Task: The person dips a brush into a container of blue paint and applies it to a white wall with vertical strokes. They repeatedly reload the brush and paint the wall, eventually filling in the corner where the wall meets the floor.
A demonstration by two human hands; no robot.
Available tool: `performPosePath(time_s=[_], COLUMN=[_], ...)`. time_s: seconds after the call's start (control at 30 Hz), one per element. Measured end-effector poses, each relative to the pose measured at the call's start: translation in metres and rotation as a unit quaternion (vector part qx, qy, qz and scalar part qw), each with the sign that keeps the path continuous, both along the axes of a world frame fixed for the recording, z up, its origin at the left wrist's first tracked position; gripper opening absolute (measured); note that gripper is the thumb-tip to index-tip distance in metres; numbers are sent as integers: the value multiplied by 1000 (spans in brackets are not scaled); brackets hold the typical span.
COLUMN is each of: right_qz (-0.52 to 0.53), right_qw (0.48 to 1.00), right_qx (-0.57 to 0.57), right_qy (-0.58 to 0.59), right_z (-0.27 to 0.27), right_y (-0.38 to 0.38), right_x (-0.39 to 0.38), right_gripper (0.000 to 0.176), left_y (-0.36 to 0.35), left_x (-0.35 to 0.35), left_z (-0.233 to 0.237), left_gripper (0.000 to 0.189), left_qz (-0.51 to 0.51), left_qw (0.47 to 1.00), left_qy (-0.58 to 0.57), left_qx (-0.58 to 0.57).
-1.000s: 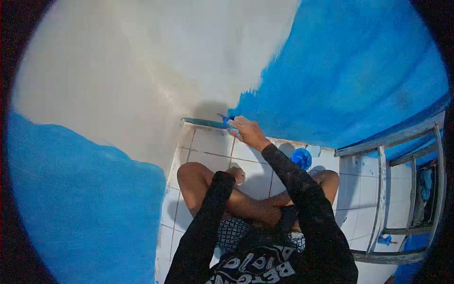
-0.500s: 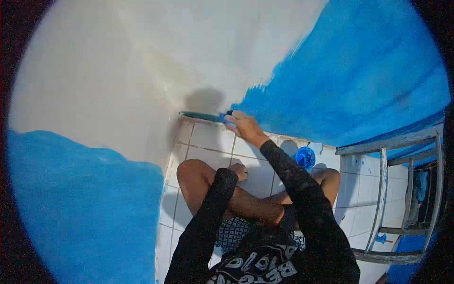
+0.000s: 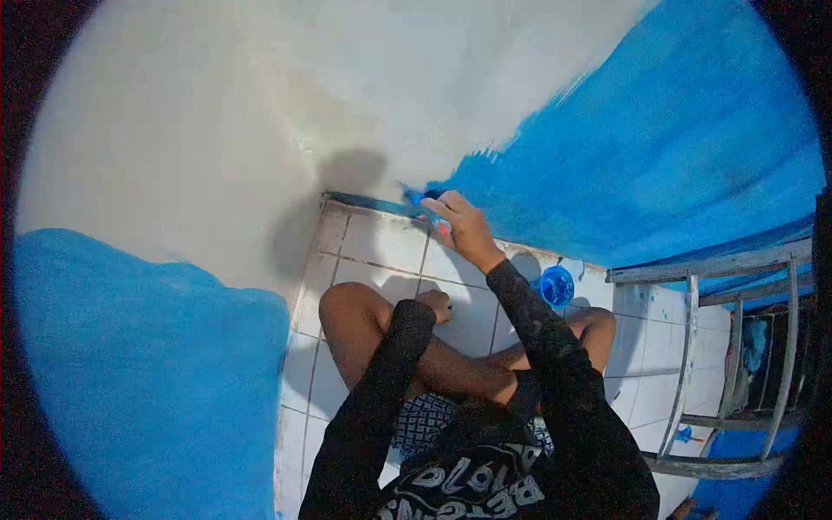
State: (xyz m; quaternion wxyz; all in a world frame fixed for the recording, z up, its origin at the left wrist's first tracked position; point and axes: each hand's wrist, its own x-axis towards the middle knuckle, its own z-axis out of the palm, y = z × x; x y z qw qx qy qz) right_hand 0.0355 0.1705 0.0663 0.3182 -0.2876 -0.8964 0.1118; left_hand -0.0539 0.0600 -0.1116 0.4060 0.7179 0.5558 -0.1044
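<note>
My right hand [image 3: 470, 227] is closed around a paintbrush [image 3: 416, 198] whose blue, wet end touches the white wall [image 3: 399, 95] just above the floor tiles. A reddish bit of its handle shows under my fingers. The brush end sits at the lower left edge of the blue painted area [image 3: 633, 147]. My left hand [image 3: 438, 305] lies by my knee, just over the tiles, with its fingers curled in; nothing shows in it. Beside my right forearm, a blue paint container [image 3: 555, 285] stands on the floor, with blue inside it.
A wooden ladder-like frame [image 3: 689, 364] stands at the right. Blue paint covers the lower part of the left wall [image 3: 147, 364]. A small blue tool with an orange handle [image 3: 686, 435] lies beyond the frame. White tiles [image 3: 377, 238] cover the floor around my crossed legs.
My right hand and the brush have moved slightly up the wall, off the bottom edge. The view has shifted a little; my left hand stays by the knee.
</note>
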Motion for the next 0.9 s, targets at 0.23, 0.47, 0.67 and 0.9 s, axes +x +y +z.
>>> performPosePath(time_s=[0.23,0.47,0.67,0.9], right_qz=[61,38,63,95], right_qw=[998,997,995,988], right_qx=[-12,-11,39,31], right_qy=[-17,-63,-60,-114], right_z=[15,12,37,16], right_y=[-25,12,-8,20], right_x=[0,-5,-13,-14], right_gripper=[55,43,44,36], left_y=[8,6,3,2], left_x=[5,-11,1,-6], left_z=[3,-60,-35,2], left_gripper=[35,38,46,38], left_qz=[-48,-52,6,-34], left_qw=[999,997,997,998], left_qy=[-5,-55,-54,-46], left_qx=[4,-29,54,15])
